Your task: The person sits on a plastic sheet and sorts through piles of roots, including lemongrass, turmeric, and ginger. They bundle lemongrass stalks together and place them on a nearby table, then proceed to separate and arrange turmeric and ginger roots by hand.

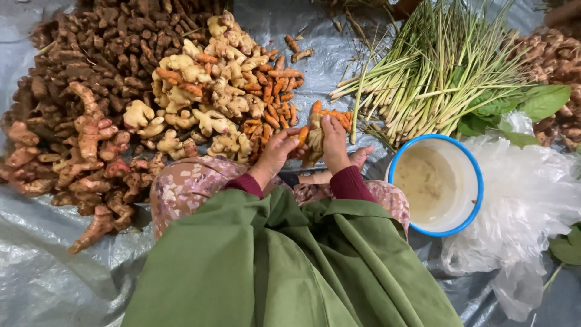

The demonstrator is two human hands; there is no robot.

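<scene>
My left hand (pixel 275 154) and my right hand (pixel 334 142) meet in front of my knees, both closed on a knobbly clump of orange turmeric root (pixel 315 130). The left fingers pinch one orange finger of the clump, the right hand wraps its far side. Just beyond lies a small heap of loose turmeric pieces (pixel 275 100). Dark red sleeves and a green cloth (pixel 284 266) cover my arms and lap.
Pale ginger (pixel 200 91), pinkish galangal (pixel 91 151) and a dark brown root pile (pixel 109 42) spread left on grey plastic sheeting (pixel 48 284). Lemongrass stalks (pixel 430 79) and green leaves lie right. A blue-rimmed white bowl (pixel 436 184) and crumpled clear plastic bag (pixel 526 200) sit near right.
</scene>
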